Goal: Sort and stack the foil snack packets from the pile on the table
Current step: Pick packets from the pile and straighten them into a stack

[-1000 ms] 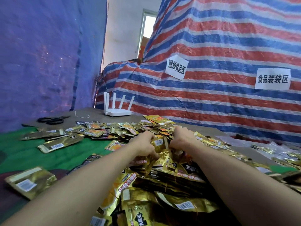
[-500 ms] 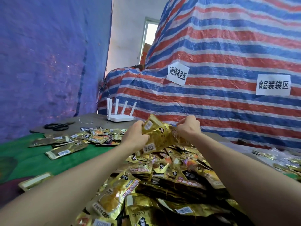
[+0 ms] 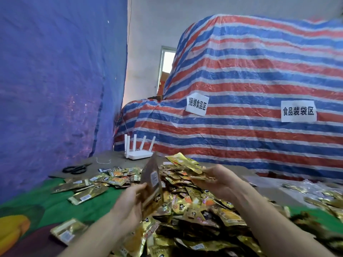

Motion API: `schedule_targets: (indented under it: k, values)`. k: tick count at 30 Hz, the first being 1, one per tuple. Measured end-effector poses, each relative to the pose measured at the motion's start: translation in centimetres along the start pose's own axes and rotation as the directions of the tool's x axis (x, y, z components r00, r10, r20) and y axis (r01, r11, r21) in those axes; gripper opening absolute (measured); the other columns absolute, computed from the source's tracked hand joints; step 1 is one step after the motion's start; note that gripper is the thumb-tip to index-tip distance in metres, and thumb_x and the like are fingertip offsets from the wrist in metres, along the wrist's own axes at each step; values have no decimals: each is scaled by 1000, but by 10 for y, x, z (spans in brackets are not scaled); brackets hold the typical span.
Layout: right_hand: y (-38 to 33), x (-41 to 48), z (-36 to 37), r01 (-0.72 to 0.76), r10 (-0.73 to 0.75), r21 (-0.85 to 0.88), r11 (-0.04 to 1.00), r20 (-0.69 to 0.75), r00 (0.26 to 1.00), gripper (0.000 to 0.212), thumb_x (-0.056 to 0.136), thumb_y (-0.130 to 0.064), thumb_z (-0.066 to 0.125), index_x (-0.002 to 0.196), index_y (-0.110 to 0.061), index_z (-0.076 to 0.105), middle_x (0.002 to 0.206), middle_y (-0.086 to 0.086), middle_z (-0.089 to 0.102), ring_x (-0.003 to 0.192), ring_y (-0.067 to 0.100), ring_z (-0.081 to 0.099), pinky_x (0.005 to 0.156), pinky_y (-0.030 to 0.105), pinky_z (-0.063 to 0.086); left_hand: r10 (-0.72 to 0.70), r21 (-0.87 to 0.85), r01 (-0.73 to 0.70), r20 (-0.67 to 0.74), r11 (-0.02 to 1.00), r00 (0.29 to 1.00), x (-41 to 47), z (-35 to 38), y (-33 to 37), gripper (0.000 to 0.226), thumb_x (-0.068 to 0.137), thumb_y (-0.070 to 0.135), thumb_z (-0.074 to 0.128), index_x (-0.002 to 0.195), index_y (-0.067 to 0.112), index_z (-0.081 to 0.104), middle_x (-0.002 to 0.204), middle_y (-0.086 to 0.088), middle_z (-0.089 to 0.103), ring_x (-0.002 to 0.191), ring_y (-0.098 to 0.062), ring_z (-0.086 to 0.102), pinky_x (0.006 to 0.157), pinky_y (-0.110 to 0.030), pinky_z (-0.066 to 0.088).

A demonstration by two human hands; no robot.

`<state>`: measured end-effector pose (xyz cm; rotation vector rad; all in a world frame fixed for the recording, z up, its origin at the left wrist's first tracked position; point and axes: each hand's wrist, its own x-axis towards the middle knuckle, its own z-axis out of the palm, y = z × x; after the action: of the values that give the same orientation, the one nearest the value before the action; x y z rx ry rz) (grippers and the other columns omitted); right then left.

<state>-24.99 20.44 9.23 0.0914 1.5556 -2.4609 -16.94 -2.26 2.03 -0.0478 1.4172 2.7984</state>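
A big pile of gold foil snack packets (image 3: 189,216) covers the table in front of me. My left hand (image 3: 130,203) holds a small stack of packets (image 3: 151,184) upright on edge, back side with a white barcode label toward me. My right hand (image 3: 217,180) pinches several gold packets (image 3: 193,170) lifted just above the pile, to the right of the upright stack. Both forearms reach in from the bottom edge.
Loose packets (image 3: 87,194) lie on the green cloth (image 3: 44,201) at left, one near the front edge (image 3: 67,232). Black scissors (image 3: 76,169) and a white router (image 3: 138,154) sit at the back. A striped tarp (image 3: 250,108) rises behind; a blue tarp (image 3: 52,80) at left.
Both hands were down in the pile, then lifted packets together. Now they have separated: the left holds an upright stack, the right has moved right with other packets.
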Motion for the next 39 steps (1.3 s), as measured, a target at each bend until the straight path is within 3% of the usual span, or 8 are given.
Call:
schedule_targets:
  k: [6,10,19,25,28,31,34,39]
  values:
    - [50,-73,10,83,-82,-147,986,16,997,25,97,12,38,110,4,58,105,23,65,78,25,59,64,29,49,-41,-264,69,113,962,993,-45,6,-21,31,103,20,43,117,1,64,102,-21,72,83,-34,72,62,-50,60]
    - [92,-113,10,310,-330,-415,856,22,944,29,95,5,55,111,-17,64,105,12,73,94,29,73,85,51,60,14,-221,-3,50,975,999,-60,12,-41,31,105,13,40,123,-4,59,107,-27,72,86,-39,74,60,-53,60]
    - [133,-140,7,638,-532,-549,540,365,764,32,100,-3,57,120,-27,63,109,-5,74,103,16,71,89,41,59,267,88,-257,-115,962,957,-67,9,-62,19,99,8,52,114,19,53,91,-14,77,78,-32,75,61,-46,59]
    - [137,-144,1,562,-528,-382,733,201,825,42,90,16,46,105,-15,70,98,5,77,89,19,74,69,30,61,291,153,-294,42,944,956,-81,16,-71,22,101,1,47,118,11,58,105,-15,75,94,-28,74,68,-35,60]
    - [136,-144,1,459,-444,-171,872,118,888,44,99,-3,36,94,-20,76,93,13,77,80,24,74,61,36,61,361,310,-367,78,877,929,-87,19,-79,26,102,2,48,117,21,57,105,-4,74,95,-19,73,71,-33,60]
    - [140,-144,7,527,-520,-257,810,101,848,41,107,-38,38,97,-24,74,96,6,77,87,20,75,69,36,62,377,411,-430,208,804,903,-94,23,-87,38,93,9,53,126,29,51,111,0,72,105,-16,69,80,-33,59]
    - [148,-143,8,591,-591,-339,732,118,798,15,102,-25,52,105,-23,67,98,4,76,91,22,74,72,35,62,281,337,-363,268,869,922,-97,26,-93,58,78,9,57,129,32,42,109,-1,73,104,-21,70,80,-38,60]
    - [145,-151,7,662,-659,-352,662,148,738,35,86,-59,60,99,-28,68,96,2,75,90,19,73,76,40,63,381,453,-445,230,773,895,-100,26,-99,71,76,9,76,129,41,40,110,3,73,100,-14,72,78,-30,59]
